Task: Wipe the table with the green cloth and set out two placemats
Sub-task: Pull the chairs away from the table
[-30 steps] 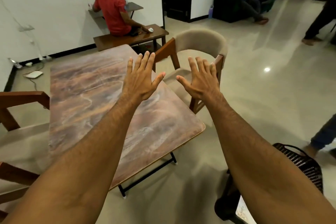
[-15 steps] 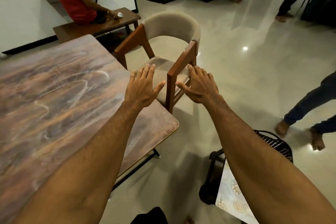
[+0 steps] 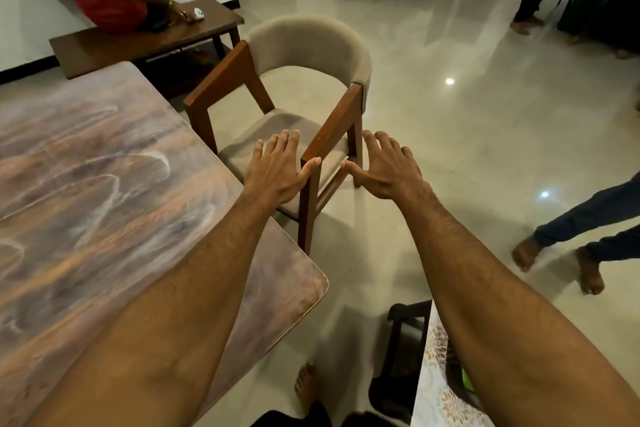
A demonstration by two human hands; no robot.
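Status of task: not begun, by the look of things. The tabletop carries neither cloth nor mat in the part that shows, and its streaked brown surface fills the left of the view.

Grip, both sides: released. The left hand and right hand are stretched forward, palms down, fingers straight and spread, holding nothing. The left hand hangs past the tabletop's far edge, over the seat of a padded wooden chair. Its thumb lines up with the front end of the nearer armrest, and contact cannot be confirmed. The right hand hangs over the floor just beside that armrest's front leg.

Location of task items: low on the person's right, close to the body and well behind both hands. A pale sheet with a gold floral print, judged to be a placemat, rests on or in a black stand. Its visible strip runs lengthwise away from the person, along the line of the right forearm, which covers most of it. Whether a second mat lies with it cannot be told. A sliver of bright green beside the forearm is probably the green cloth; too little shows to be certain.

Finding: the right hand is the nearer to both items, which lie under its own forearm. The coming move is therefore judged to be a draw back and down on the right side, cloth first, since wiping precedes setting out.

Other persons are seated and standing around the room's edges, apart from the work.
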